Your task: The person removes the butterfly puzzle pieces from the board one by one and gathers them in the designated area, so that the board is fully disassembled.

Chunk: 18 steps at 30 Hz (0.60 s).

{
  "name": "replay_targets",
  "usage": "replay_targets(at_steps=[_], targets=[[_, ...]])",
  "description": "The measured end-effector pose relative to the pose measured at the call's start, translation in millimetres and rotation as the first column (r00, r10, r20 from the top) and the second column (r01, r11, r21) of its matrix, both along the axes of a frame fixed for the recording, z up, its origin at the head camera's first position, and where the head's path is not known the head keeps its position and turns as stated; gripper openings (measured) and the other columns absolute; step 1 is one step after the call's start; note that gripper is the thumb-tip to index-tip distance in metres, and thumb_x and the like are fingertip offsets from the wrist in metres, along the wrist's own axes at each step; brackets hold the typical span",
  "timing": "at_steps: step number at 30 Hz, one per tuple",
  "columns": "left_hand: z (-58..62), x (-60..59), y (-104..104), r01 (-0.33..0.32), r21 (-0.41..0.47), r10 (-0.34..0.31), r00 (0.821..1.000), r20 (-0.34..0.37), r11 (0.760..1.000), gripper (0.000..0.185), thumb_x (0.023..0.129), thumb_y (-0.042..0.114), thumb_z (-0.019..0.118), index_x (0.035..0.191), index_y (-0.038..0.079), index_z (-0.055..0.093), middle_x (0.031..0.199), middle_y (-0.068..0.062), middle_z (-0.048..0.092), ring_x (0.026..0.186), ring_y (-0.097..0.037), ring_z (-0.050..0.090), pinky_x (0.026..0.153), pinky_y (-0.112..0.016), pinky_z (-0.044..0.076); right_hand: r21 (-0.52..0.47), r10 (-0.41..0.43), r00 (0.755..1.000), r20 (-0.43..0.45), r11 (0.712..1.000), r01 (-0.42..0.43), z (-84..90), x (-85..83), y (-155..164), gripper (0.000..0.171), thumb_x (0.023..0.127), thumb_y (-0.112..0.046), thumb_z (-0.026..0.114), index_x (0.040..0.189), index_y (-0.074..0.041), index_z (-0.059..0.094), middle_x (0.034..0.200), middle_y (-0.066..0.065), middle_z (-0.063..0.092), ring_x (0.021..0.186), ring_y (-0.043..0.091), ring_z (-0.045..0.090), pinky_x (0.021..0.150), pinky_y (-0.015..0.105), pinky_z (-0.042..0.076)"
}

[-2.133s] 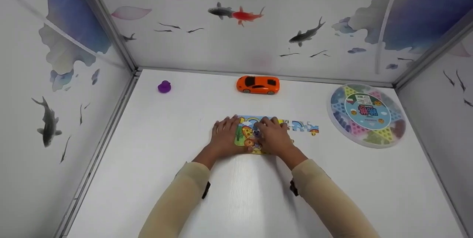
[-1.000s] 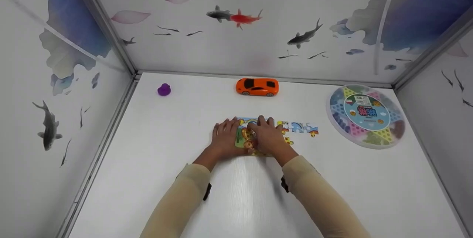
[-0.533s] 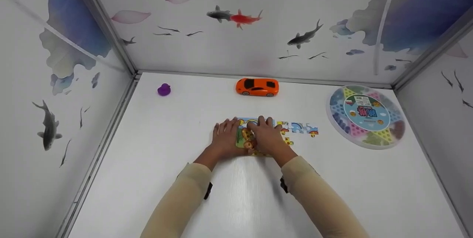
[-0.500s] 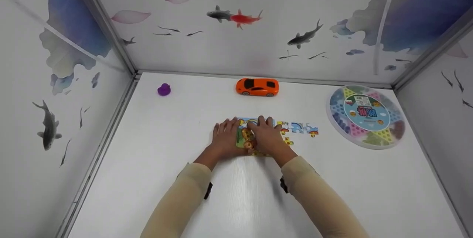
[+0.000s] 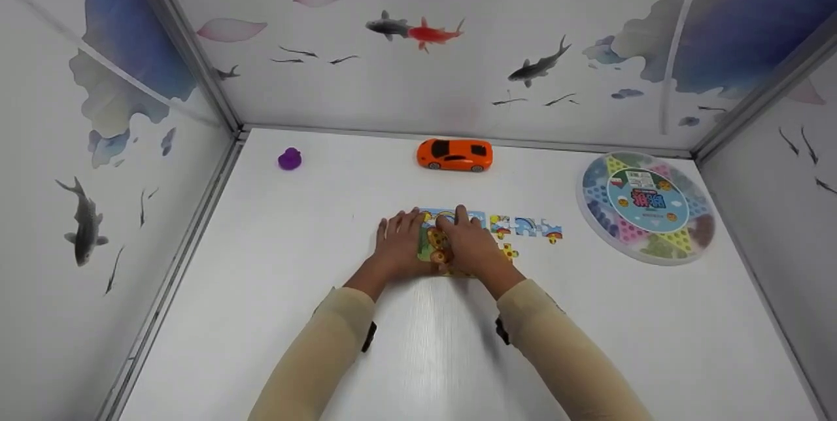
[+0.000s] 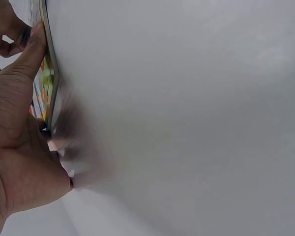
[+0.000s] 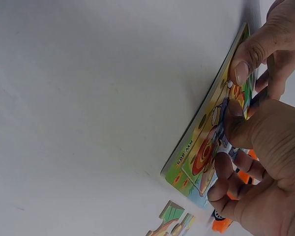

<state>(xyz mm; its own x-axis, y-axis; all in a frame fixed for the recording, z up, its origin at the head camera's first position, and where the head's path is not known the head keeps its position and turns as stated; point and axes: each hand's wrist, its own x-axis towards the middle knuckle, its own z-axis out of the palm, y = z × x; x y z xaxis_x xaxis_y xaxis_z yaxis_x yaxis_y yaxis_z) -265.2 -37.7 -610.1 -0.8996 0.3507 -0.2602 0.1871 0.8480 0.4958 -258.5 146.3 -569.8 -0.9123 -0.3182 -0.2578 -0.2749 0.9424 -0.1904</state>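
Observation:
A colourful jigsaw puzzle board (image 5: 431, 246) lies flat in the middle of the white table (image 5: 418, 355). My left hand (image 5: 397, 244) rests flat at the board's left edge with straight fingers. Its thumb (image 7: 243, 59) lies against the near edge of the puzzle board (image 7: 196, 147), as the left wrist view also shows on the board (image 6: 48, 83). My right hand (image 5: 472, 244) covers the board's right half. In the right wrist view that hand (image 7: 265, 162) has curled fingers, and its thumb pins a blue-edged puzzle piece (image 7: 222, 118) onto the board.
Several loose puzzle pieces (image 5: 526, 226) lie in a row right of the board, with one more (image 5: 509, 252) nearer. An orange toy car (image 5: 454, 154) and a purple duck (image 5: 290, 159) stand near the back wall. A round game box (image 5: 647, 206) sits at the right.
Since two seconds ago my right hand has slid a little left over the board, uncovering the loose pieces beside it. In the last second nothing has visibly moved.

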Motion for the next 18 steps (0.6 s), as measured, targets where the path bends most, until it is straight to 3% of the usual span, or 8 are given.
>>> replay_targets(at_steps=[4, 11, 18], targets=[[1.8, 0.8, 1, 0.003, 0.009, -0.003, 1.000, -0.003, 1.000, 0.128, 0.085, 0.070, 0.086, 0.178, 0.015, 0.017, 0.187, -0.008, 0.015, 0.173, -0.039, 0.009, 0.139, -0.067, 0.001, -0.050, -0.016, 1.000, 0.024, 0.999, 0.017, 0.4, 1.2, 2, 0.087, 0.090, -0.037, 0.095, 0.162, -0.023, 0.048, 0.163, 0.023, 0.039, 0.135, 0.051, 0.057, 0.108, 0.061, 0.060], [-1.1, -0.1, 1, 0.005, 0.013, -0.005, 1.000, -0.004, 1.000, 0.128, 0.086, 0.070, 0.085, 0.179, 0.016, 0.015, 0.187, -0.007, 0.014, 0.174, -0.038, 0.008, 0.139, -0.067, 0.000, -0.113, -0.033, 0.998, 0.044, 0.993, 0.038, -1.7, 1.9, 6, 0.082, 0.091, -0.034, 0.094, 0.160, -0.025, 0.049, 0.170, 0.022, 0.034, 0.148, 0.053, 0.047, 0.118, 0.063, 0.054], [-4.4, -0.3, -2, 0.009, -0.001, -0.009, 1.000, -0.023, 1.000, 0.128, 0.085, 0.072, 0.084, 0.178, 0.015, 0.016, 0.186, -0.009, 0.015, 0.173, -0.039, 0.009, 0.139, -0.067, 0.003, -0.209, 0.018, 1.000, -0.014, 0.978, -0.021, -3.9, 3.7, 10, 0.072, 0.091, -0.028, 0.094, 0.151, -0.018, 0.055, 0.151, 0.018, 0.039, 0.134, 0.040, 0.048, 0.113, 0.055, 0.057]])
